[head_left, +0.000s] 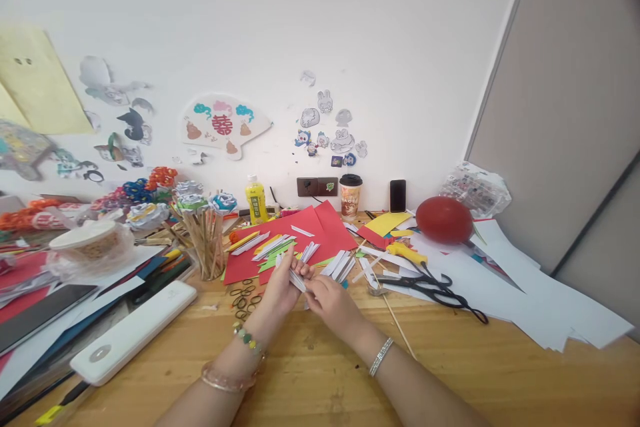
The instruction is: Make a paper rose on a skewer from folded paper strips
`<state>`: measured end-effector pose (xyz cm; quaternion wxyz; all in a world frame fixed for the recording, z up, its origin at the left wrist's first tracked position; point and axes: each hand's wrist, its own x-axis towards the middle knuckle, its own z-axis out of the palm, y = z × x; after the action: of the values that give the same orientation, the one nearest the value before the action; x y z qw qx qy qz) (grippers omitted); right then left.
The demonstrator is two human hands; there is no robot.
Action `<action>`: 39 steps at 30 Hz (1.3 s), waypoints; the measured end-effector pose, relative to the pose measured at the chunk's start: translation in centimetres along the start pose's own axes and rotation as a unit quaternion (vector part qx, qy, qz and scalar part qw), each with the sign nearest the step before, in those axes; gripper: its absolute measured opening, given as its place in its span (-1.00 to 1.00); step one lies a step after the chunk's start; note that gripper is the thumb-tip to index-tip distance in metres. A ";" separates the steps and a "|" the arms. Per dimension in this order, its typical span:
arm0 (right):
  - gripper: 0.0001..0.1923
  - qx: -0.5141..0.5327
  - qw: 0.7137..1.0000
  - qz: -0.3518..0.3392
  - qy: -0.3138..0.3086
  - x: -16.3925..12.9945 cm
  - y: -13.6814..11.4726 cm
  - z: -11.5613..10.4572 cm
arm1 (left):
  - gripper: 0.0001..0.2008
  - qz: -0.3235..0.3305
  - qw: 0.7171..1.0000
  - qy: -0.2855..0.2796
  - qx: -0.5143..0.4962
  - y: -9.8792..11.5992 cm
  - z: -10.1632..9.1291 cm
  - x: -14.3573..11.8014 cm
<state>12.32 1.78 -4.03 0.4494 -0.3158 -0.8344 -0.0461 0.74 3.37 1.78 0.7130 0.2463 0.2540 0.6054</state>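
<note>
White folded paper strip (296,277) pinched between left hand (281,288) and right hand (331,300), above wooden table (310,373). Head view: several finished strips (273,245) fanned on red paper (327,227); more sheets uncut. Clear cup (206,243) packed with wooden sticks; lidded coffee cup (350,195) contents hidden.

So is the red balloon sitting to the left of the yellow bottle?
No, the red balloon lies on white paper far to the right of the yellow bottle, with the coffee cup and phone between them.
</note>
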 end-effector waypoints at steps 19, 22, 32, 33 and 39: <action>-0.83 0.166 0.953 0.248 -0.046 1.0 -2.5 -0.6 | -0.59 0.055 0.998 -0.012 0.002 0.0 -0.5 0.0; -0.88 0.147 0.956 0.248 -0.061 1.2 -2.5 -0.8 | -0.58 0.050 0.999 -0.005 -0.003 0.0 -0.5 0.0; -0.87 0.332 0.893 0.303 0.014 1.2 -1.3 -0.7 | -0.73 0.030 0.995 -0.092 -0.019 0.0 -0.2 0.0; -0.82 0.395 0.859 0.324 0.025 1.4 -1.3 -0.9 | -0.76 0.034 0.992 -0.119 -0.007 0.0 -0.3 0.0; -0.68 0.557 0.743 0.364 0.064 2.1 -1.1 -1.2 | -0.73 0.047 0.970 -0.204 0.124 -0.5 -0.5 -0.6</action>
<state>11.71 1.46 -1.41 0.5805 -0.2851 -0.5021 0.5741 0.74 2.72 1.12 0.6845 0.4624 0.1647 0.5390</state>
